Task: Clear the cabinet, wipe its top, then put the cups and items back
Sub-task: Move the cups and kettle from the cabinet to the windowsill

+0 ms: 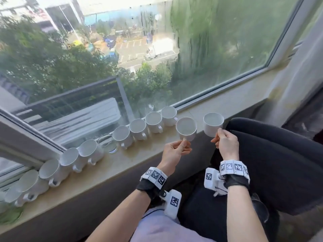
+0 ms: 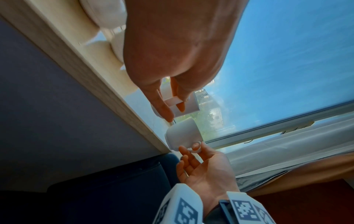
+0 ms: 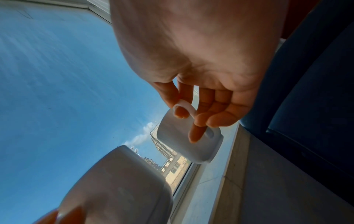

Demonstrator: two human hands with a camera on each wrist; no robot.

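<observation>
1. White glazed ceramic, both cups: hard, stiff, smooth, probably slippery on the body and breakable if knocked or dropped.
2. Held in the air above the stone sill (image 1: 122, 165), near its front edge, at the 3 o'clock end of the row of cups (image 1: 138, 131).
3. Left hand (image 1: 175, 151) closed narrowly on the handle of the left cup (image 1: 186, 128), pinched between thumb and fingers; rim tilted slightly toward the viewer.
4. Right hand (image 1: 226, 143) likewise closed on the handle of the right cup (image 1: 213, 124), one finger hooked through the loop, another resting along the wall in the right wrist view.
5. Judged light enough for a handle grip alone, though such a pinch lets a cup swing; steadier with a finger braced on the wall.
6. Row lined up along the window glass (image 1: 157, 58), running from 8 o'clock to 1 o'clock, handles facing the room, with a clear glass (image 1: 108, 143) standing in the gap mid-row.
7. Best set down base first, gently, just beside the last cup without clinking it.
8. Dark chair (image 1: 279, 163) at 3 o'clock, close to the right hand.
</observation>
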